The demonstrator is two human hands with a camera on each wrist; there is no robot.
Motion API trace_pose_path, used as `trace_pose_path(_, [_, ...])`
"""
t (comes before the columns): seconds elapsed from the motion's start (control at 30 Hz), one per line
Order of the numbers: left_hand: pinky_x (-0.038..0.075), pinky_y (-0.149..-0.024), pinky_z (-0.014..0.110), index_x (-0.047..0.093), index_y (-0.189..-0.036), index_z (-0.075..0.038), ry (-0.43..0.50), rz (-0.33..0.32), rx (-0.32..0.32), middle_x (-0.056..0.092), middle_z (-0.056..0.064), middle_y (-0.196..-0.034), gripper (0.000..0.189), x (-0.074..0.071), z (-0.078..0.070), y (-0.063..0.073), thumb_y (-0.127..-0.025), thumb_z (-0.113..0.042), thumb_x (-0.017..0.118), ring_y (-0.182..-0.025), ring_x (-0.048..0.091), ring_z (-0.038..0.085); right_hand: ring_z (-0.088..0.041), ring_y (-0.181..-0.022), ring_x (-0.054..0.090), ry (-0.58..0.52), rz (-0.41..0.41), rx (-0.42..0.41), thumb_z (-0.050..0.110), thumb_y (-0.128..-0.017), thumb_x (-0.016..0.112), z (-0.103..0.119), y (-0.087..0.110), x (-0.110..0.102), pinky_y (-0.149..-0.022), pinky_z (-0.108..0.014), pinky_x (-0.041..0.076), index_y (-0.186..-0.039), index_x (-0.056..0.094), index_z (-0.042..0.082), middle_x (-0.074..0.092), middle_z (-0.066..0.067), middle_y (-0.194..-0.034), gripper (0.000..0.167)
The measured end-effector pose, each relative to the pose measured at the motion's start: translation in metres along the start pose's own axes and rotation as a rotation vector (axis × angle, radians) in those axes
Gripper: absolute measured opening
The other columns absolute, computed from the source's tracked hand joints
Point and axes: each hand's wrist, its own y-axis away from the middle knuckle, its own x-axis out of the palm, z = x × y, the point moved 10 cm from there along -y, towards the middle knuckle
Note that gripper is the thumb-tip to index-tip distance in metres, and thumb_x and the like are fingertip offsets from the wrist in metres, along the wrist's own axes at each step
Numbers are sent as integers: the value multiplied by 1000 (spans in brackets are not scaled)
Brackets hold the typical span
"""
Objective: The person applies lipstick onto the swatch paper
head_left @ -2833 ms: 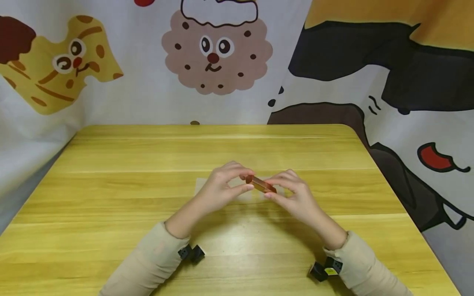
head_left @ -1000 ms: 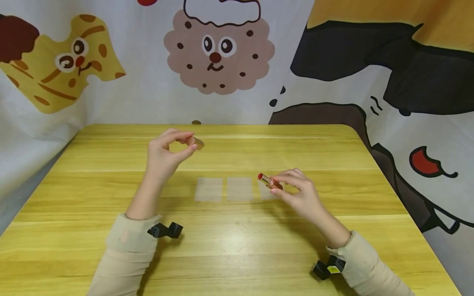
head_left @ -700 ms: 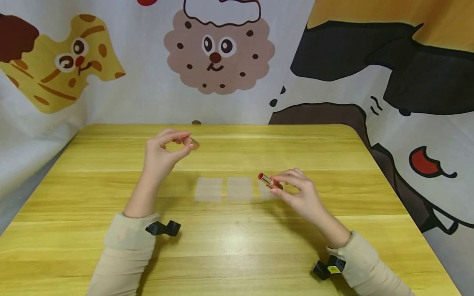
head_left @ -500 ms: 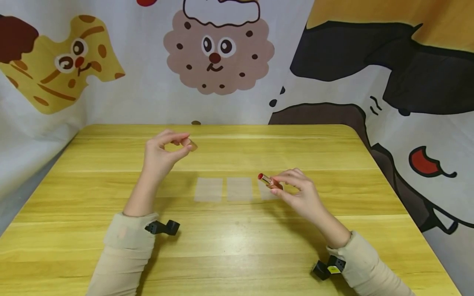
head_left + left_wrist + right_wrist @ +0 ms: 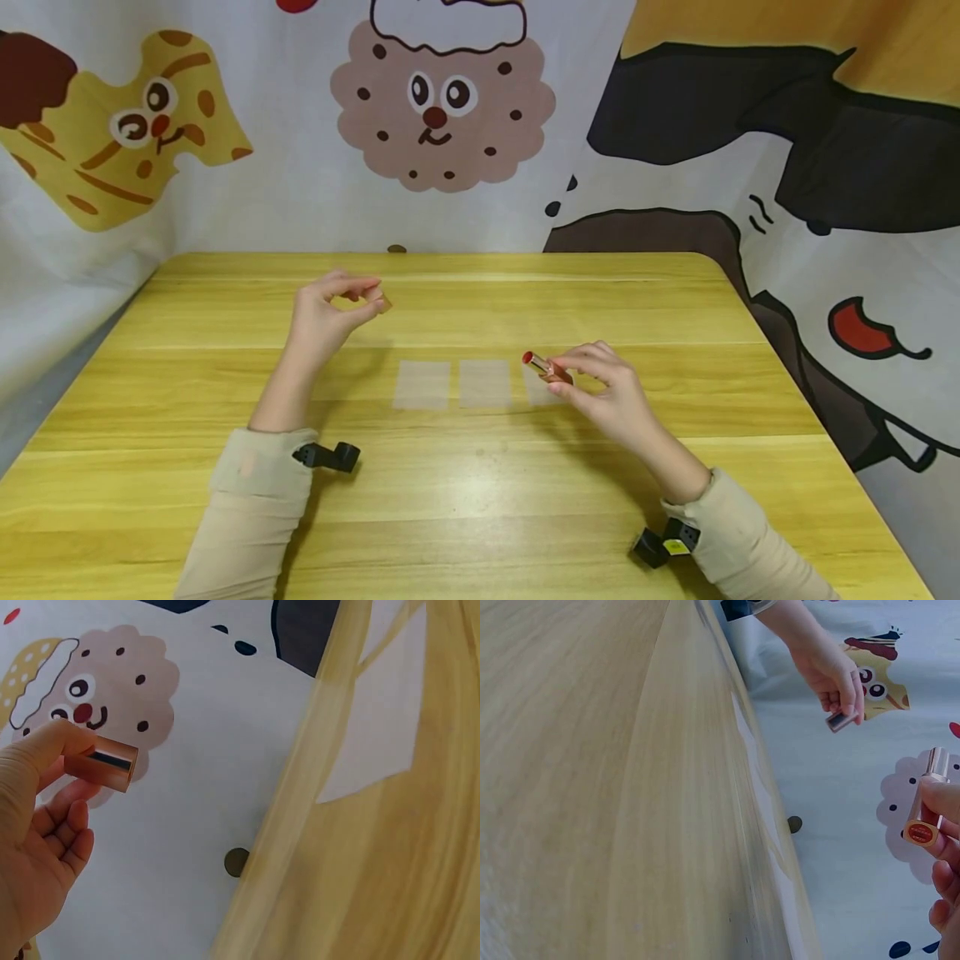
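We see the right hand [image 5: 611,390] pinching the lipstick [image 5: 557,374] by its base between thumb and fingertips, opened no wider than the case. The left hand [image 5: 322,312] pinches the loose cap [image 5: 112,765] in the same way, well apart from the lipstick. So both parts are held above the worktop [image 5: 465,500], 1 in each hand.

We judge the lipstick to be light and its case stiff, though the glossy finish may slip under dry fingertips. The red stick at the tube mouth is probably soft and easily smeared, so we would hold the square-ended base and keep fingers off the slim metal sleeve. How far the stick stands out of that sleeve we cannot tell well at this size. The cap should be hard and just as slick; its outer sides are the place to pinch.

Farther out, 3 thin pale squares lie in a row: left [image 5: 422,385], middle [image 5: 485,383] and right, the last partly hidden behind the lipstick in the head view. They look flimsy enough to shift if brushed. Beyond the left hand runs the worktop's far edge, with the patterned cloth [image 5: 285,167] behind it, so we find less room that way. The broadest room for moving lies on the near side of the row, between the 2 sleeves [image 5: 258,500].
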Motion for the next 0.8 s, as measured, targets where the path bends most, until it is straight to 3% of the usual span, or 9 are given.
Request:
trace_pose_path(0.4, [46,-78,35,74,-103,-3,-68,43,-47,68,8,-89,24,3,29,0,-80,-11,79,-86,56,19,-19,-88,55,5,4,26,-9,-66,82,-37,12,6,-73,-32,46,-96,73,-1,69,-7,-93,33])
trace_pose_path(0.8, [46,-78,32,73,-101,0,-77,98,-112,68,9,-92,24,11,50,2,-80,-9,78,-88,57,20,-22,-85,55,-1,5,-2,-13,-67,79,-1,2,1,-72,-30,46,-94,71,-7,68,-12,-90,29])
